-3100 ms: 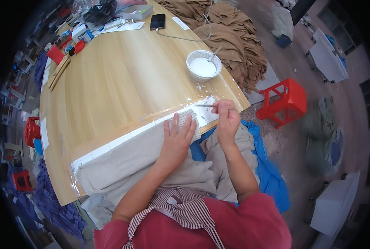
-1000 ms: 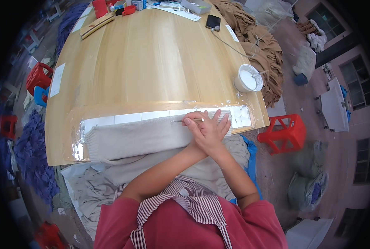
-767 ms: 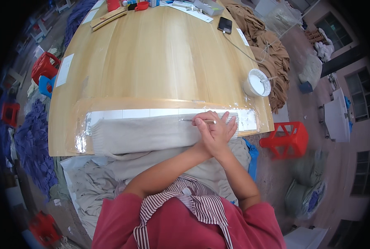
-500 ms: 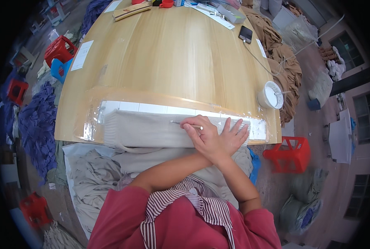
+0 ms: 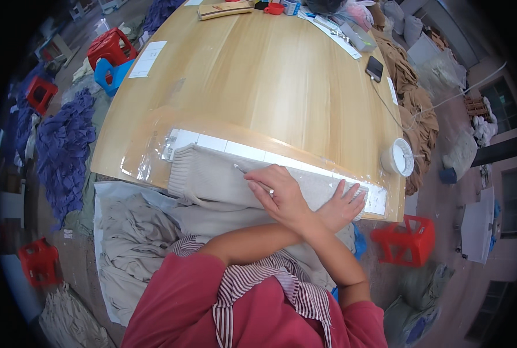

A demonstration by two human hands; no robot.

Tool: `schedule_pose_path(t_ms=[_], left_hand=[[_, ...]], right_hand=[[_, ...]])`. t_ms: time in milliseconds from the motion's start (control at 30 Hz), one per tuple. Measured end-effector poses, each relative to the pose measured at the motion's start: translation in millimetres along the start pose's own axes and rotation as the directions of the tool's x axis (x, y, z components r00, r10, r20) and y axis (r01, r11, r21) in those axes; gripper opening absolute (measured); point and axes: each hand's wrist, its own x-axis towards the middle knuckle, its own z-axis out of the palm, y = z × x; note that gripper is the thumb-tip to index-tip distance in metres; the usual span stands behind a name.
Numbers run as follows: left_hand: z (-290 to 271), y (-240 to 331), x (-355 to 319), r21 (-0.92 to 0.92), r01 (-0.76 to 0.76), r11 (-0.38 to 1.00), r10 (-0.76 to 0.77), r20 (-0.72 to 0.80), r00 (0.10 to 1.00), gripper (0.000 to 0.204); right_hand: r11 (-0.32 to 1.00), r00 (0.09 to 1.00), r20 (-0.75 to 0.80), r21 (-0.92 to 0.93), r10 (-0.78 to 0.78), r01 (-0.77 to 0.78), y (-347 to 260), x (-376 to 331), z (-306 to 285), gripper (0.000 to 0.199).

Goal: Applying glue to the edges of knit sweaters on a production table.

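— Where are the hands?
— Arms crossed at the table's (image 5: 281,75) near edge. The left hand (image 5: 343,206) lies flat, fingers spread, on the beige knitted garment (image 5: 212,174). The right hand (image 5: 281,194) is pinched around a thin metal tool (image 5: 242,170), tip on the knit.
— Farther off?
— A white round container (image 5: 398,157) at the right edge, a phone (image 5: 374,68) beyond.

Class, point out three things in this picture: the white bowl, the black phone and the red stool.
white bowl (image 5: 398,157), head view, on its rim.
black phone (image 5: 374,68), head view, middle of its screen.
red stool (image 5: 405,240), head view, on its top.
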Motion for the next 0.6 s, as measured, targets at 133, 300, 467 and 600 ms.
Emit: schedule_pose_path(t_ms=[133, 300, 467, 600], left_hand=[[-4.3, -0.8, 0.4, -0.035, -0.001, 0.999, 0.003, 0.071, 0.997, 0.046], [-7.0, -3.0, -0.2, -0.062, 0.003, 0.998, 0.003, 0.082, 0.997, 0.046], [8.8, 2.1, 1.7, -0.025, 0.057, 0.998, -0.057, 0.021, 0.998, 0.045], [17.5, 5.0, 1.7, -0.025, 0.115, 0.993, -0.115, 0.002, 0.993, 0.044]], right_hand=[[0.995, 0.994, 0.049, -0.031, -0.094, 0.096, 5.2, 10.3, 21.7, 0.017], [0.979, 0.973, 0.173, -0.113, -0.149, 0.170, 4.3, 8.7, 24.3, 0.024], [0.986, 0.997, -0.033, -0.151, -0.070, 0.065, -6.1, -14.7, -24.5, 0.023], [0.982, 0.995, -0.093, -0.178, 0.044, -0.060, 1.6, -37.3, -31.7, 0.020]])
